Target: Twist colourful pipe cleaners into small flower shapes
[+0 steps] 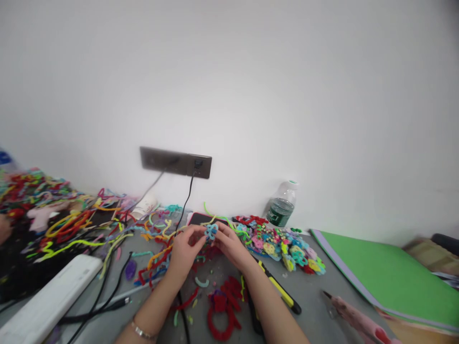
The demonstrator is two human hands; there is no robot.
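Note:
My left hand (pixel 185 250) and my right hand (pixel 231 245) meet above the grey table (pixel 315 291), fingers pinched together on a small blue pipe-cleaner flower (pixel 211 231). Both hands grip it from either side. A thin green pipe cleaner (pixel 218 216) arcs up just behind the flower. Below my wrists lies a red pipe-cleaner shape (pixel 224 310). A bracelet sits on my left wrist.
A pile of finished coloured flowers (pixel 283 246) lies to the right, loose pipe cleaners (pixel 68 224) to the left. A water bottle (pixel 282 205) stands by the wall. Also there: a yellow-black tool (pixel 279 289), a white box (pixel 46 301), green sheets (pixel 387 274), black cables and a wall socket (pixel 175 162).

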